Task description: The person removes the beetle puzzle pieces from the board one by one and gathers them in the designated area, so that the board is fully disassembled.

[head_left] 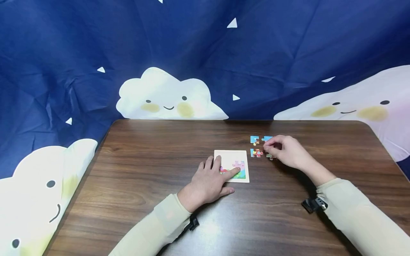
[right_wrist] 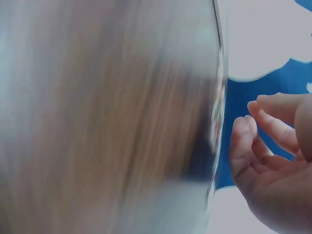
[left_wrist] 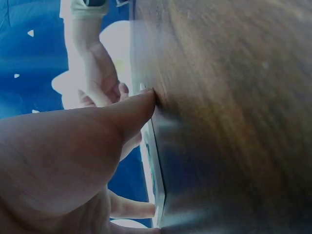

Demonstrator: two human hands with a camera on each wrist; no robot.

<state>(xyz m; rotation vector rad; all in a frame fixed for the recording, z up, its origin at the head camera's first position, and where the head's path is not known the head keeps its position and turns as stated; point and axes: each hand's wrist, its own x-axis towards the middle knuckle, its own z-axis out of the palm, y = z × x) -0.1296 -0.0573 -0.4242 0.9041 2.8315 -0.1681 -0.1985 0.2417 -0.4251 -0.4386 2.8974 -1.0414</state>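
A small white-framed puzzle board (head_left: 230, 153) lies on the table, its lower part filled with pink, red and green pieces. My left hand (head_left: 206, 183) rests on the board's left side with fingers spread, the index finger lying across the filled pieces. To the right of the board are several loose pieces: a blue puzzle piece (head_left: 254, 138), a red puzzle piece (head_left: 256, 153), another blue one (head_left: 267, 138) and a greenish puzzle piece (head_left: 271, 156) partly under my right hand (head_left: 288, 152). That hand hovers over them, fingers loosely bent; in the right wrist view nothing shows between thumb and fingers.
The brown wooden table (head_left: 144, 156) runs back to a dark blue curtain (head_left: 256, 53) with cloud faces. A black wrist camera (head_left: 314, 204) is strapped at the right sleeve, another (head_left: 193, 223) at the left, both low over the tabletop.
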